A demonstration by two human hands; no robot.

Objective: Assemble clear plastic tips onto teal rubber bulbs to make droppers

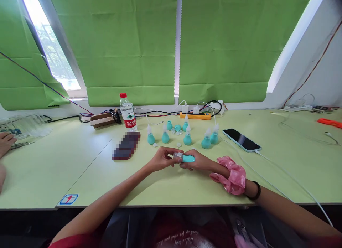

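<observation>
Close to the table's front, both hands meet around a teal squeeze-bulb nasal aspirator (188, 158). My right hand (199, 160) is wrapped round its teal bulb. The fingers of my left hand (162, 159) pinch the clear plastic piece (177, 155) at its other end; whether the two parts are fully joined I cannot tell. Just beyond stand several teal bulbs with clear pointed tips, among them one bulb (187, 139) straight ahead and another bulb (206, 143) to the right. A tipless bulb (169, 125) stands behind, near small clear pieces (176, 132).
A water bottle (128, 114) and a pixelated dark phone-like object (126, 145) are to the left. On the right lies a phone (242, 140) with a white cable. An orange power strip (197, 116) sits at the back. Another person's hand (5, 143) shows at far left.
</observation>
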